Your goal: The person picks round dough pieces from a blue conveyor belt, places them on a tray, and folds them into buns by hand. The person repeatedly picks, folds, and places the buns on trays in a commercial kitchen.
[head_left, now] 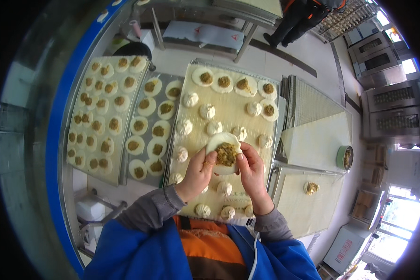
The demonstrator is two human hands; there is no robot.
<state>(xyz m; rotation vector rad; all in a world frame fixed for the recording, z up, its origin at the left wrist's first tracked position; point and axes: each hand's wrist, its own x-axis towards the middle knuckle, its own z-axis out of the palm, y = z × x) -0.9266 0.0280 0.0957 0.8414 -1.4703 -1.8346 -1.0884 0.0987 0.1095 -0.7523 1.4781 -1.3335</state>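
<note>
Clock positions are read from the filled dough round (224,154), which you hold above the lined tray (231,100) in front of your body.

Your left hand (198,170) is partly curled, its thumb pressing the round at about 9 o'clock. Your right hand (251,170) is likewise half closed, its thumb at about 3 o'clock. A few fingertips show under the lower edge; the rest of your grip beneath is hidden.

Handling, as judged: the round should be light, soft and slack, prone to stretch or tear under a hard pinch. The filling (227,156) looks moist and crumbly and could spill if tilted. Take hold at the bare dough rim, from both sides, with fingers spread underneath; wet thumbs would slip.

Surroundings: on the same tray, open topped rounds (223,83) lie between 11 and 2 o'clock, with pleated buns (207,111) nearer you. A grey tray (165,77) of topped rounds sits towards 10 o'clock, a green bowl (339,156) at 3.
</note>
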